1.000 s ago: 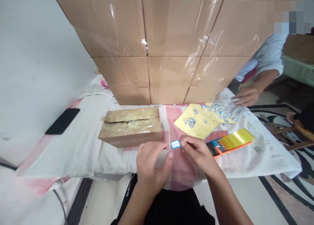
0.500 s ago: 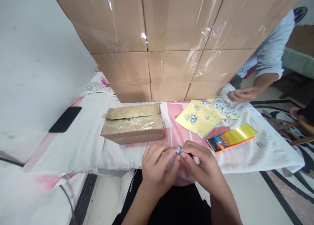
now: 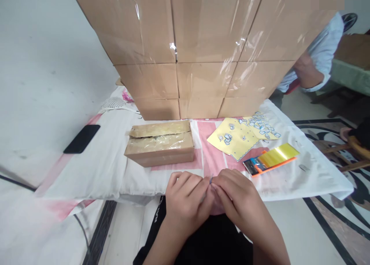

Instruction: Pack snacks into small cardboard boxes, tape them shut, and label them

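Observation:
Between the fingertips of both hands is a small piece with a blue edge (image 3: pixel 211 179), mostly covered by the fingers. My left hand (image 3: pixel 187 200) is closed in a pinch on its left side. From the right, my right hand (image 3: pixel 239 195) pinches the same piece, its thumb and index finger meeting the left fingertips. Just beyond the hands, a yellow sheet (image 3: pixel 238 147) lies on the table with several small white pieces with blue outlines (image 3: pixel 227 138) on it. Right of that sheet is an orange-edged packet with a yellow flap (image 3: pixel 279 157).
A taped small carton (image 3: pixel 162 155) sits left of my hands, before a wall of plastic-wrapped cardboard boxes (image 3: pixel 206 80). A black phone (image 3: pixel 82 139) lies at the table's left. Another person's arm (image 3: pixel 310 70) shows at far right, beside the boxes.
My fingertips have closed further over the small piece, so less of it shows. The other person's hand has drawn back from the pieces on the yellow sheet. The view has shifted slightly.

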`<state>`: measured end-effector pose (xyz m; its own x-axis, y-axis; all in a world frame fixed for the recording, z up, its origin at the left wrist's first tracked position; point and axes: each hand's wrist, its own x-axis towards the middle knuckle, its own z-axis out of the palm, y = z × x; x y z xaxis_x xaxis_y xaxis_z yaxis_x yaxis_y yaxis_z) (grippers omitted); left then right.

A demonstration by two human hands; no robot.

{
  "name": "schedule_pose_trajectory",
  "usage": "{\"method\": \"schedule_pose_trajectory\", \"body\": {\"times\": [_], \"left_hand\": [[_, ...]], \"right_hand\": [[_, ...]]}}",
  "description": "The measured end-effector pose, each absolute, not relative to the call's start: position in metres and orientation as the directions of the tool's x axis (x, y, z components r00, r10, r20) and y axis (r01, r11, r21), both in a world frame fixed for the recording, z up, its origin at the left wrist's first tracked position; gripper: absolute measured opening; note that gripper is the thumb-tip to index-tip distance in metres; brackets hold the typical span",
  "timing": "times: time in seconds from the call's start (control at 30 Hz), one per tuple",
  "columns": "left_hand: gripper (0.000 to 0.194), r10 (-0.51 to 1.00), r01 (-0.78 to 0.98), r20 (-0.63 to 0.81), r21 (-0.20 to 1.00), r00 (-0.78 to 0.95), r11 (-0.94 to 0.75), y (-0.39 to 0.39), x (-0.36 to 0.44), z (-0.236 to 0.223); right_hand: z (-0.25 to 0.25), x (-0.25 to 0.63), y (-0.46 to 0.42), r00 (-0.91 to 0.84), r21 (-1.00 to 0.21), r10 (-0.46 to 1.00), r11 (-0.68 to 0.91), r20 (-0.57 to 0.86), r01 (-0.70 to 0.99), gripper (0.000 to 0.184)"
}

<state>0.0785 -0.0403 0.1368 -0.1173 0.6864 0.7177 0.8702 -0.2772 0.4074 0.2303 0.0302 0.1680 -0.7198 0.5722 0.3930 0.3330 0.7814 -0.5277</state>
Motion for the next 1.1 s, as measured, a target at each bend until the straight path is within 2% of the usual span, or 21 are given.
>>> {"method": "schedule_pose_trajectory", "body": {"times": [0.1, 0.23, 0.47, 0.63, 1.1], "left_hand": [[0.011, 0.687, 0.872, 0.715, 0.413, -0.132, -0.263, -0.042, 0.077, 0.138], [0.011, 0.691, 0.857, 0.704, 0.45, -0.166, -0.253, -0.043, 0.077, 0.14], [0.015, 0.744, 0.731, 0.611, 0.633, -0.271, -0.254, -0.043, 0.079, 0.143], [0.017, 0.761, 0.66, 0.554, 0.715, -0.337, -0.229, -0.041, 0.08, 0.144], [0.017, 0.809, 0.61, 0.469, 0.772, -0.354, -0.18, -0.038, 0.078, 0.139]], "right_hand": [[0.165, 0.229, 0.028, -0.723, -0.506, 0.561, 0.795, 0.403, 0.335, 0.023], [0.161, 0.229, 0.024, -0.711, -0.542, 0.571, 0.78, 0.409, 0.314, 0.022], [0.159, 0.227, 0.022, -0.644, -0.554, 0.6, 0.772, 0.474, 0.311, 0.019], [0.156, 0.225, 0.02, -0.599, -0.553, 0.618, 0.769, 0.51, 0.322, 0.02], [0.142, 0.225, 0.019, -0.518, -0.627, 0.681, 0.714, 0.518, 0.311, 0.021]]}}
